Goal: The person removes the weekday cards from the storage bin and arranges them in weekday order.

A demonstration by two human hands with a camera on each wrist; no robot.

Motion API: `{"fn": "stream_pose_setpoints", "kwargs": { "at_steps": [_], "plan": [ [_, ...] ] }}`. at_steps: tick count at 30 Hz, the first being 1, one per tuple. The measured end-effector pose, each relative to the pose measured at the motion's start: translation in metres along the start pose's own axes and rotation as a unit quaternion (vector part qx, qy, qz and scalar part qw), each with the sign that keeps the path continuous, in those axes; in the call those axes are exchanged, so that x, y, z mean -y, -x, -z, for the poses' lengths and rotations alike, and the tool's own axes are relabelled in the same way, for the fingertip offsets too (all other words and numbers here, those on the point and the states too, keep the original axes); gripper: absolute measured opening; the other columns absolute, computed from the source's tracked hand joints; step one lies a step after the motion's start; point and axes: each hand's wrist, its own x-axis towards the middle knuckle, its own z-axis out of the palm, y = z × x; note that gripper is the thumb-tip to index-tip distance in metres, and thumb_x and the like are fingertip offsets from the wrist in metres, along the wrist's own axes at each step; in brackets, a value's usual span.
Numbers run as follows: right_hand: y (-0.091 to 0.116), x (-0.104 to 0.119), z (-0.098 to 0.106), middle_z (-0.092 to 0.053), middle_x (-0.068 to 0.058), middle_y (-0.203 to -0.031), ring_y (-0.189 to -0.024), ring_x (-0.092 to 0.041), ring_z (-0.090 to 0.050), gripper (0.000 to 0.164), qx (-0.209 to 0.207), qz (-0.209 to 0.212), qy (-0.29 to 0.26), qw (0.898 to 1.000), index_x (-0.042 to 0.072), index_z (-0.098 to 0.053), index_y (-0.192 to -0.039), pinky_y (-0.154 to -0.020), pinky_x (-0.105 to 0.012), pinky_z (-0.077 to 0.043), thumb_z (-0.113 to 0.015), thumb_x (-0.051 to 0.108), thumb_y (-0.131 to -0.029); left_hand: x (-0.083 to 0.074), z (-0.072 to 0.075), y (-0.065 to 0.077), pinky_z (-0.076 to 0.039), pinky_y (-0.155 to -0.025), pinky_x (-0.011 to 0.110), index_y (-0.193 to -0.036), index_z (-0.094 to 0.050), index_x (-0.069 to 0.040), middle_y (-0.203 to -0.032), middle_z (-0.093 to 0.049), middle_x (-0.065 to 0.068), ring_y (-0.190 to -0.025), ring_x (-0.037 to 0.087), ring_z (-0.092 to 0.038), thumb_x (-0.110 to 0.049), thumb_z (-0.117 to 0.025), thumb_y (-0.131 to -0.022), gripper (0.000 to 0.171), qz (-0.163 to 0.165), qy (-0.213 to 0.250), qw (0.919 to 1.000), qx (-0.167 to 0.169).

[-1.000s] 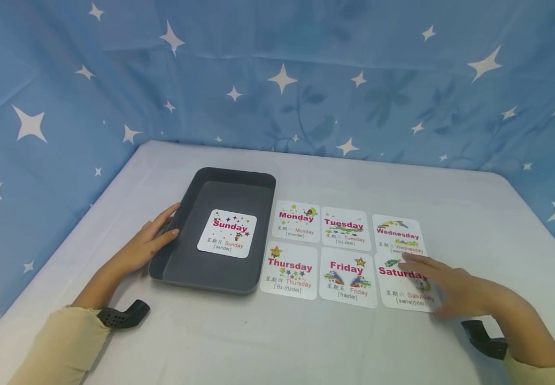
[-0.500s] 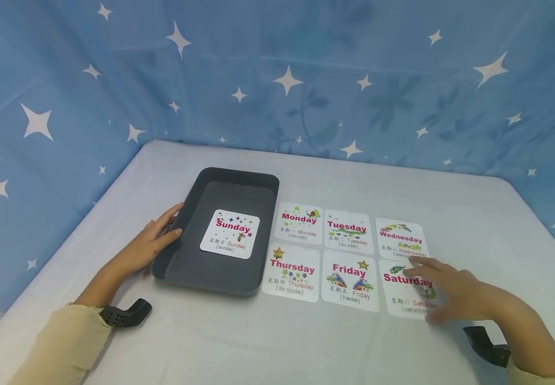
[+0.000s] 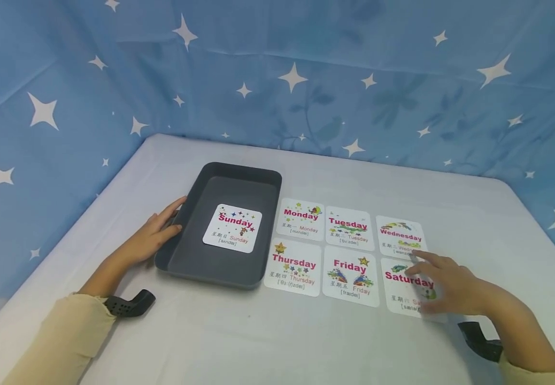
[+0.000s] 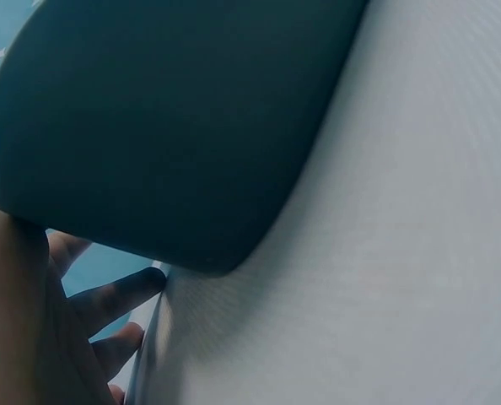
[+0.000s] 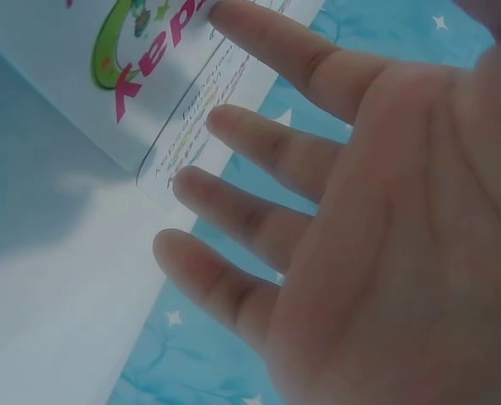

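Note:
My left hand (image 3: 146,238) lies against the left side of a dark grey tray (image 3: 239,188), index finger and thumb stretched along its wall. In the left wrist view, the other fingers spread beyond the tray's edge (image 4: 166,126). A white Sunday card (image 3: 231,228) lies face up in the tray. Over the right part of the Saturday card (image 3: 400,291) hovers my right hand (image 3: 465,286), fingers spread, covering some of its print. The right index fingertip reaches the lower edge of the Wednesday card (image 3: 401,233). From the right wrist, the Saturday card (image 5: 56,67) overlaps the Wednesday card (image 5: 196,135).
To the right of the tray, the cards form two rows: Monday (image 3: 300,219) and Tuesday (image 3: 349,229) above, Thursday (image 3: 293,267) and Friday (image 3: 351,275) below. A white cloth (image 3: 239,342) covers the table. Behind hangs a blue curtain with stars (image 3: 210,64).
The head view has shifted slightly. My right hand has moved a little left over the Saturday card, its thumb now further over the card's lower part. The left hand stays at the tray.

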Motion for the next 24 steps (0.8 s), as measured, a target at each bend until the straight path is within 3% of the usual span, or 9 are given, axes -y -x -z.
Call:
{"fn": "stream_pose_setpoints", "kwargs": {
  "at_steps": [6, 12, 17, 24],
  "plan": [
    [-0.003, 0.001, 0.001, -0.031, -0.023, -0.139, -0.118, -0.049, -0.028, 0.053, -0.018, 0.005, 0.009, 1.000, 0.020, -0.059, -0.108, -0.083, -0.073, -0.033, -0.080, 0.034, -0.062, -0.001, 0.000, 0.000, 0.006, -0.107, 0.063, -0.147, -0.013, -0.013, -0.149, -0.019, 0.023, -0.133, 0.047, -0.023, -0.017, -0.040, -0.093, 0.061, 0.000, -0.002, 1.0000, -0.002],
    [-0.015, 0.003, 0.003, -0.029, -0.027, -0.138, -0.120, -0.050, -0.025, 0.064, -0.039, 0.024, -0.008, 0.999, 0.009, -0.051, -0.122, -0.085, -0.073, -0.031, -0.074, 0.037, -0.069, 0.001, 0.001, 0.001, 0.007, -0.107, 0.062, -0.147, -0.013, -0.014, -0.149, -0.019, 0.022, -0.133, 0.046, -0.023, -0.018, -0.040, -0.094, 0.060, 0.007, 0.002, 1.0000, -0.004],
    [-0.028, 0.016, 0.006, -0.025, -0.026, -0.142, -0.123, -0.049, -0.023, 0.071, -0.029, 0.023, -0.039, 0.999, 0.006, -0.043, -0.131, -0.086, -0.072, -0.031, -0.070, 0.040, -0.075, 0.003, 0.001, 0.000, 0.007, -0.108, 0.061, -0.147, -0.013, -0.016, -0.150, -0.018, 0.020, -0.134, 0.044, -0.023, -0.018, -0.039, -0.094, 0.059, 0.005, 0.003, 1.0000, -0.003],
    [-0.053, 0.043, 0.010, -0.030, -0.024, -0.141, -0.125, -0.048, -0.025, 0.068, -0.031, 0.053, -0.022, 0.998, 0.010, -0.046, -0.130, -0.089, -0.070, -0.032, -0.069, 0.041, -0.075, 0.001, -0.004, -0.001, 0.007, -0.108, 0.060, -0.147, -0.015, -0.015, -0.150, -0.020, 0.020, -0.133, 0.042, -0.027, -0.018, -0.039, -0.094, 0.058, 0.006, -0.001, 0.9999, -0.009]
  ]
}}
